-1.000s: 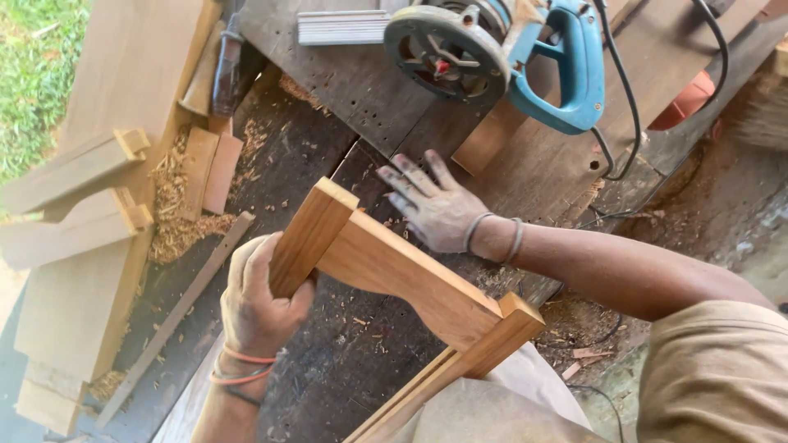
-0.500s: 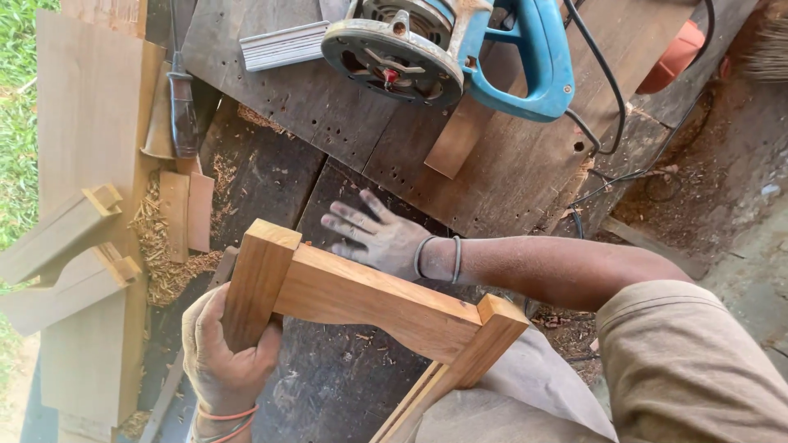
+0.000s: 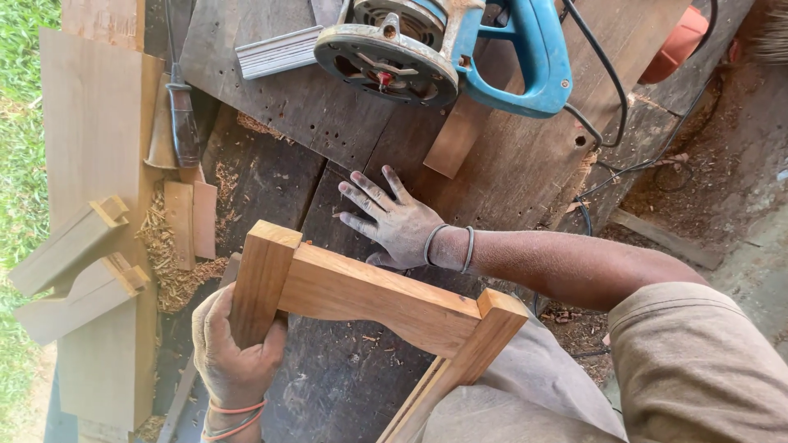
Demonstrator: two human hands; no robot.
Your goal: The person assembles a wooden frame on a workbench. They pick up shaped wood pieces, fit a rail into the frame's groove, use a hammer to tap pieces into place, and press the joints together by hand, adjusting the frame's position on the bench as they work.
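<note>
Frame (image 3: 369, 291) already jointed; its 9 o'clock leg is clamped by left hand (image 3: 234, 353), right hand (image 3: 398, 221) spread flat on table (image 3: 328, 115)

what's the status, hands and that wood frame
Left hand gripping the wooden frame's leg. Right hand flat on the dark workbench, fingers spread. Blue power tool beyond, clear of both.
</note>
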